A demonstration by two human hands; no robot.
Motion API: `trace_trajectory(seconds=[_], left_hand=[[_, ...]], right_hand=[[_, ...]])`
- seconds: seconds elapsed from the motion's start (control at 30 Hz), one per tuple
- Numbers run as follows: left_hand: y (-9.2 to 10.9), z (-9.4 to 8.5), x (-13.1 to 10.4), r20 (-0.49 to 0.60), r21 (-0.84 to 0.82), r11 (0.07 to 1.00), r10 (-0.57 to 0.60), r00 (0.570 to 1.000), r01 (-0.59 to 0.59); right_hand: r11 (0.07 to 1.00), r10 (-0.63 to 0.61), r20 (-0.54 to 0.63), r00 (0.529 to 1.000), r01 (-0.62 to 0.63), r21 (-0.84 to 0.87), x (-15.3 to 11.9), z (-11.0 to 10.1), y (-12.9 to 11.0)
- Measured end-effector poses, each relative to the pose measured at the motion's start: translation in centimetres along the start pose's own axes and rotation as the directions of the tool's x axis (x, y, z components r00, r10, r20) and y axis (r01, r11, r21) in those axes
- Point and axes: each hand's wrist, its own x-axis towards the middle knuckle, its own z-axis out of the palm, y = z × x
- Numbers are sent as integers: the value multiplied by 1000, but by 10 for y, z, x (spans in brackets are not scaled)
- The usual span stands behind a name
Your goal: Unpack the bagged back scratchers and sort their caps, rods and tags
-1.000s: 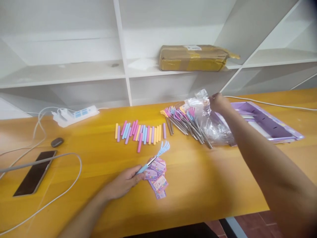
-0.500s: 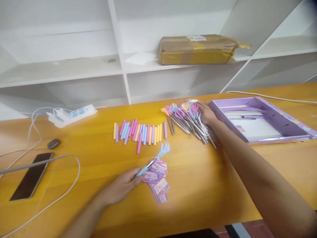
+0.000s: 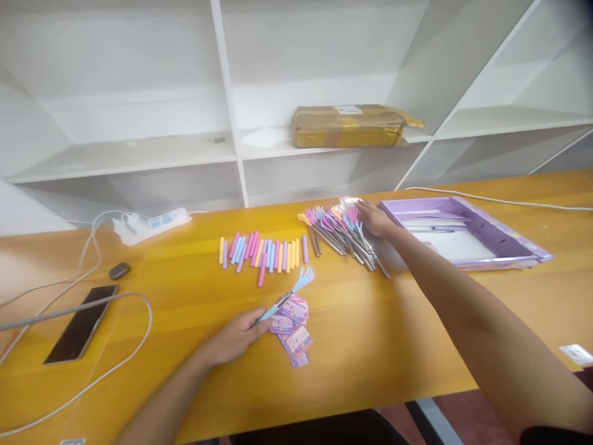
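Observation:
My left hand (image 3: pixel 238 337) is closed around the light blue handle of a back scratcher (image 3: pixel 287 298). Its metal rod points up and right, ending in a blue hand-shaped head above a small pile of purple and pink printed cards (image 3: pixel 296 339). At the far side of the table, my right hand (image 3: pixel 376 220) grips the edge of a clear plastic bag (image 3: pixel 348 201), its fingertips partly hidden. On this bag lies a heap of metal-rod back scratchers (image 3: pixel 345 235) with pink, blue, purple and yellow heads. Loose coloured handle sleeves (image 3: pixel 271 254) lie in an uneven row left of the heap.
A shallow purple box (image 3: pixel 503 244) stands right of my right hand. Leftward are a power strip (image 3: pixel 155 227), a small dark object (image 3: pixel 119 271), a phone (image 3: pixel 82 324) and looping cables (image 3: pixel 149 315). A taped carton (image 3: pixel 347 127) sits on the shelf behind.
My view has shifted, so the table's contents appear lower or further left. Both hands keep about the same place among the things, the left one still holding the blue back scratcher.

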Motion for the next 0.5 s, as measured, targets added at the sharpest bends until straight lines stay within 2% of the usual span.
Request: trace_trajectory(seconds=[0.1, 0.17, 0.23, 0.27, 0.33, 0.4, 0.47, 0.5], left_hand=[[0, 2, -1, -38, 13, 1000, 26, 999, -25], [-1, 3, -1, -53, 11, 1000, 15, 998, -15], [-3, 6, -3, -44, -16, 1000, -17, 999, 17], [-5, 7, -4, -36, -36, 999, -34, 999, 32], [-6, 8, -6, -32, -65, 997, -53, 998, 51], [-4, 8, -7, -56, -20, 999, -43, 998, 42], [1, 9, -8, -82, 121, 992, -8, 997, 18], [4, 10, -7, -75, 210, 978, 19, 997, -2]], right_hand=[[990, 64, -109, 992, -49, 134, 3, -41, -13], [967, 125, -220, 968, -70, 244, -4, -66, -27], [916, 214, -333, 918, -70, 395, -26, -82, -54], [893, 229, -347, 909, -54, 446, -43, -84, -73], [838, 162, -270, 949, 12, 546, -87, -79, -121], [769, -28, -115, 993, 95, 633, -137, -64, -178], [700, -230, 18, 973, 153, 698, -180, -46, -231], [653, -320, 77, 944, 161, 740, -196, -38, -253]])
